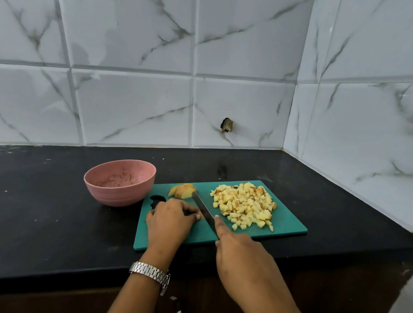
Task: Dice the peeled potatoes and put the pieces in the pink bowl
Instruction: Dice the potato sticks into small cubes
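Dicing in progress on green board (286, 227): left hand (171, 217) curled over a largely hidden potato piece, right hand (240, 252) clasping knife (202, 209); diced heap (244, 206) at two o'clock, pink bowl (119, 181) at ten; recommended: fingertips tucked, even cuts

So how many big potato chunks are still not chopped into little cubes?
1 in plain view: the big potato chunk at the back of the green board, near the pink bowl. The left hand may be hiding another under its fingers, by the knife.
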